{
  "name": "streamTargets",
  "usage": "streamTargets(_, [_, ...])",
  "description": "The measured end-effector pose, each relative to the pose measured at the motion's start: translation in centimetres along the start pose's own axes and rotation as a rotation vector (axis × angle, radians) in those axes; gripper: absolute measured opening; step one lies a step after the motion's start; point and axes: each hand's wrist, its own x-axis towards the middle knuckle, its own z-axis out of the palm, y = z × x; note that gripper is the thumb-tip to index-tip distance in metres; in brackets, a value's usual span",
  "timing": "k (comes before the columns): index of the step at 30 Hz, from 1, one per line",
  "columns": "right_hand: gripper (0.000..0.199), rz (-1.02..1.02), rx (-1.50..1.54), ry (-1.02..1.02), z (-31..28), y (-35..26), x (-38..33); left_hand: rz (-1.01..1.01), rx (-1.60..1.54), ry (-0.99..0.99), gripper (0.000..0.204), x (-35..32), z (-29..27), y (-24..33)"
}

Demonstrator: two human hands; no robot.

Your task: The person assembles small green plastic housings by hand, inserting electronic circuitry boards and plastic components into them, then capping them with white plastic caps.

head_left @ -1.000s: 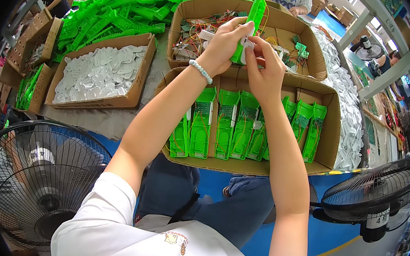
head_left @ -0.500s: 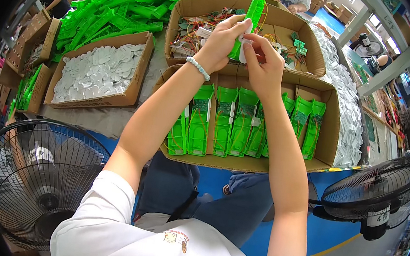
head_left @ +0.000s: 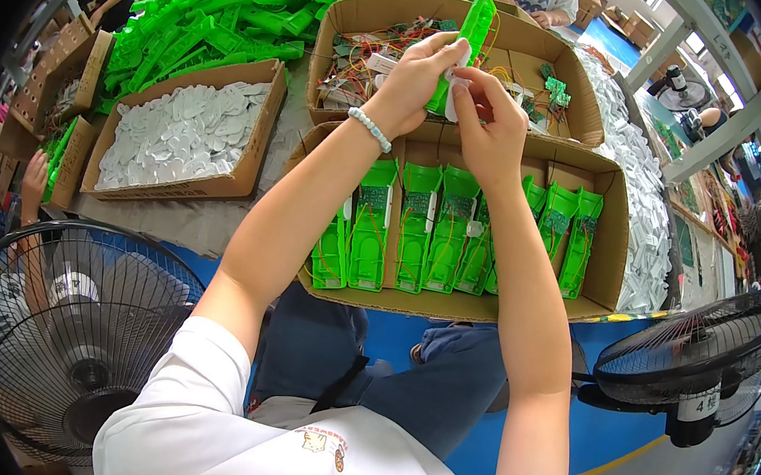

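Note:
My left hand (head_left: 412,85) is closed around a long green plastic casing (head_left: 478,25), held tilted above the front carton. With fingers pinched, my right hand (head_left: 491,120) grips a small white plastic piece (head_left: 451,105) against the casing's lower part. The fingers hide just how the two parts meet. Below my hands, the cardboard carton (head_left: 602,306) holds a row of several green casings (head_left: 369,236) with circuit boards and thin wires in them. Behind it, another carton (head_left: 587,91) contains loose circuit boards and tangled red and yellow wires.
A heap of green casings (head_left: 209,24) rises at the back left, beside a box of flat white pieces (head_left: 179,136). More white parts (head_left: 643,226) lie along the right. Black fans (head_left: 78,337) (head_left: 689,359) flank me. Co-workers sit across the table; another person's hand (head_left: 36,175) shows at far left.
My hands keep nearly the same grip and place, with only a slight shift of the casing. At the far left, another person's hand has risen beside a box of green parts.

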Motion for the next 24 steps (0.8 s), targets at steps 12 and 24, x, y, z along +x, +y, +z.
streamTargets(12, [0.014, -0.038, -0.033, -0.010, 0.05, 0.24, -0.07, 0.001, 0.018, 0.014, 0.020, -0.09, 0.13, 0.02])
streamTargets(24, [0.014, -0.077, -0.057, -0.006, 0.15, 0.00, -0.07, -0.012, 0.009, 0.001, 0.022, -0.21, 0.07, 0.12])
